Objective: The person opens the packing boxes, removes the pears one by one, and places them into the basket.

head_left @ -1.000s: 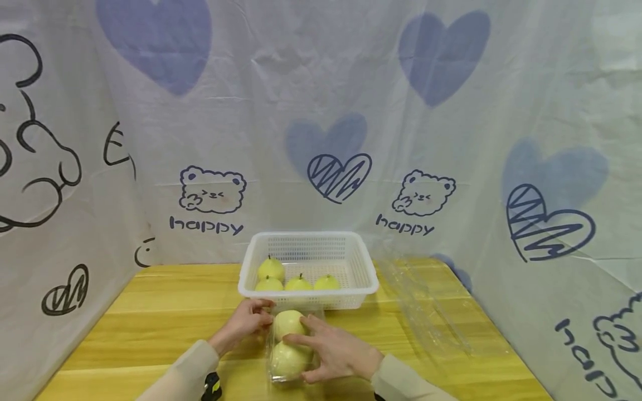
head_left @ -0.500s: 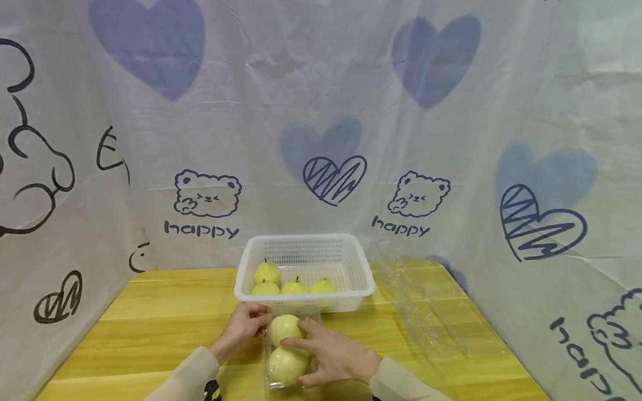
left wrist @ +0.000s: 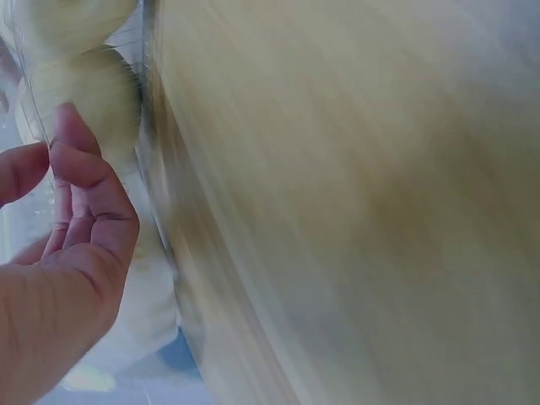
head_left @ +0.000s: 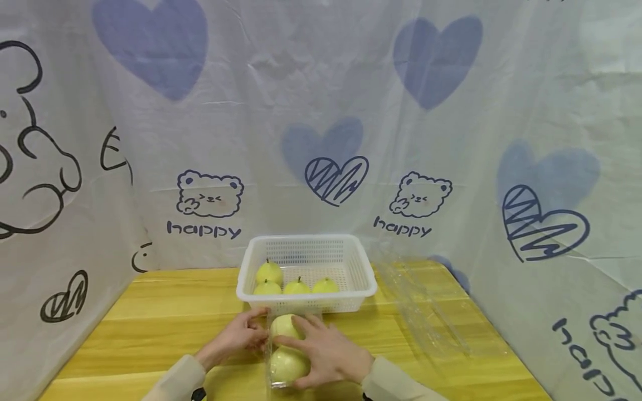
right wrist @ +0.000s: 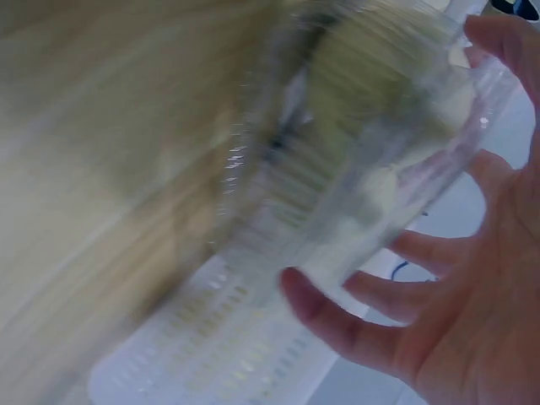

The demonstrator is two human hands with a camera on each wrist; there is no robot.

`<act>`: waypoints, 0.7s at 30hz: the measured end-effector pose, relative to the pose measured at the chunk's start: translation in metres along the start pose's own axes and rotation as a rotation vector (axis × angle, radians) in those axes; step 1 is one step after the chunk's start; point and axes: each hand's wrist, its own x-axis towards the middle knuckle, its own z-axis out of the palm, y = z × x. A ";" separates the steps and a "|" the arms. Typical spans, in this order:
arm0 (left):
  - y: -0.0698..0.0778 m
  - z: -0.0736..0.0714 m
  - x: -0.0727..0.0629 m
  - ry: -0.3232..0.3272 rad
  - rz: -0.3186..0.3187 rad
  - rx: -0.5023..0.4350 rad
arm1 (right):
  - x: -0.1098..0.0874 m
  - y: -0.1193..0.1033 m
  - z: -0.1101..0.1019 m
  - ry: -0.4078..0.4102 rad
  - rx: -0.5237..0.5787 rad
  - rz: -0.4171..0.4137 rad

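Note:
Two pale yellow pears [head_left: 289,365] sit one behind the other in a clear plastic box [head_left: 277,384] at the front middle of the table. On the box's left side, my left hand [head_left: 239,337] pinches its thin clear edge between thumb and forefinger, as the left wrist view shows. My right hand [head_left: 328,351] lies over the top and right side of the box with fingers spread, partly covering the pears. In the right wrist view, the fingers [right wrist: 325,312] are extended along the clear plastic wall, which is blurred.
Just behind the box stands a white perforated basket [head_left: 368,287] with several yellow pears [head_left: 297,287] in its front left part. More clear plastic packaging [head_left: 426,312] lies on the right of the wooden table [head_left: 165,312]. A printed curtain [head_left: 271,139] hangs around the table.
My left hand has shifted slightly lower and its fingers have moved along the box's left edge. My right hand has slid a little left over the pears. The box stays about where it was.

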 end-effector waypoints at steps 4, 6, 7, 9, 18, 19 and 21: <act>0.002 0.001 0.003 -0.019 0.006 -0.010 | 0.007 -0.005 -0.007 -0.034 0.012 -0.010; 0.003 0.001 0.004 -0.025 0.004 -0.009 | 0.010 -0.006 -0.010 -0.058 0.033 0.001; 0.003 0.001 0.004 -0.027 0.004 -0.006 | 0.011 -0.007 -0.011 -0.071 0.046 0.008; 0.003 0.000 0.004 -0.028 0.002 -0.005 | 0.011 -0.008 -0.013 -0.090 0.065 0.014; 0.001 -0.004 0.003 -0.059 0.002 -0.024 | -0.005 0.014 -0.019 -0.103 0.385 -0.028; 0.000 -0.004 0.003 -0.062 0.001 -0.026 | -0.007 0.016 -0.020 -0.105 0.419 -0.025; 0.000 -0.004 0.003 -0.069 -0.004 -0.031 | -0.012 0.019 -0.022 -0.111 0.475 -0.012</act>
